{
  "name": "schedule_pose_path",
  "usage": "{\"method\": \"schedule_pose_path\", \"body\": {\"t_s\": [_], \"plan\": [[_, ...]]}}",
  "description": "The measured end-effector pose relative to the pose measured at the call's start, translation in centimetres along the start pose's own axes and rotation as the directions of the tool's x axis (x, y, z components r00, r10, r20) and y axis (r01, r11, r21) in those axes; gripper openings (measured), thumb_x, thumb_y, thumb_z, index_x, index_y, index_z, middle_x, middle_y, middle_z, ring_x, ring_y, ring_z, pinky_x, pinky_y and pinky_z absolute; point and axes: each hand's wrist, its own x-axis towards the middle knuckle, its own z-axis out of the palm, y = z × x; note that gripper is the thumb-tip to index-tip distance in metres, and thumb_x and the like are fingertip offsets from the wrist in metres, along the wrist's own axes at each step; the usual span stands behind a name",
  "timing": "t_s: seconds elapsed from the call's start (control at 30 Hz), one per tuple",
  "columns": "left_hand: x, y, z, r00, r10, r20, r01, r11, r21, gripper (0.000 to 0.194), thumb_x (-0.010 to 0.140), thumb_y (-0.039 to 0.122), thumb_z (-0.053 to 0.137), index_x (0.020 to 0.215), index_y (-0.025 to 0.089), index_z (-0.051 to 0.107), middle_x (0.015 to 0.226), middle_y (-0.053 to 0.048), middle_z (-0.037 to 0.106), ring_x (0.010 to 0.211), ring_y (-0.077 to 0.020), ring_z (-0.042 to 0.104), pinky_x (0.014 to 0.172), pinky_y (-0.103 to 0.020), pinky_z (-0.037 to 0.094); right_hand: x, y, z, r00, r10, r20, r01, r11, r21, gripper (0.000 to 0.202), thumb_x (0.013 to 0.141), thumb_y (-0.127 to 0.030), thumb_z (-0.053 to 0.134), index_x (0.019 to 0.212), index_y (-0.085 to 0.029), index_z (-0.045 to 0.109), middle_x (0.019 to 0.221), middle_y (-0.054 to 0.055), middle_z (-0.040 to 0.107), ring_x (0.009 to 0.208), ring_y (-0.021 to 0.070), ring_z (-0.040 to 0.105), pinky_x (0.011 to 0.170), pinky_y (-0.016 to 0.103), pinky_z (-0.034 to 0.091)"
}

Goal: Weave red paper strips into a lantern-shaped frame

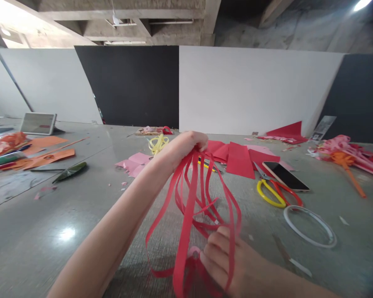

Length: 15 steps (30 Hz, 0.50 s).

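My left hand (195, 142) is raised over the middle of the table, its fingers closed on the top of a bundle of red paper strips (190, 207). The strips hang down in loose loops. Lower down, my right hand (220, 258) is among the loops, its fingers curled at their lower ends beside a small pink ring (194, 251). A red strip passes in front of this hand. Behind the bundle lie folded red paper sheets (240, 159) and a yellow cutter (207, 164), partly hidden by the strips.
Scissors with yellow and red handles (271, 193), a phone (286, 176) and a white tape ring (311, 227) lie at the right. Pink paper (136, 163) and yellow strips (158, 143) lie behind my left forearm. Orange paper (49, 159), a leaf shape (71, 171) and a tablet (38, 123) are at the left.
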Motion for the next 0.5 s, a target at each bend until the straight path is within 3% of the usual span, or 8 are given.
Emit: {"method": "schedule_pose_path", "body": {"t_s": [0.13, 0.5], "plan": [[0.04, -0.06, 0.06, 0.998, 0.058, 0.001, -0.058, 0.998, 0.036, 0.017, 0.056, 0.006, 0.039, 0.041, 0.014, 0.037, 0.050, 0.000, 0.037, 0.053, -0.0096, 0.040, 0.051, -0.025, 0.029, -0.13, -0.22, 0.25, 1.000, 0.026, 0.015, -0.026, 1.000, -0.016, 0.023, 0.084, -0.014, 0.040, 0.097, -0.010, 0.058, 0.076, 0.005, 0.062, 0.074, 0.0209, 0.048, 0.081, 0.039, 0.028], [-0.09, 0.19, 0.10, 1.000, 0.010, 0.014, -0.011, 0.997, 0.080, 0.016, 0.056, 0.009, 0.040, 0.042, 0.015, 0.036, 0.053, -0.001, 0.038, 0.051, -0.0086, 0.036, 0.049, -0.025, 0.025, -0.04, -0.54, 0.90, 0.999, 0.035, -0.012, -0.036, 0.998, -0.054, 0.022, 0.083, -0.016, 0.040, 0.081, -0.013, 0.062, 0.068, 0.003, 0.059, 0.067, 0.0197, 0.047, 0.076, 0.039, 0.030]]}}
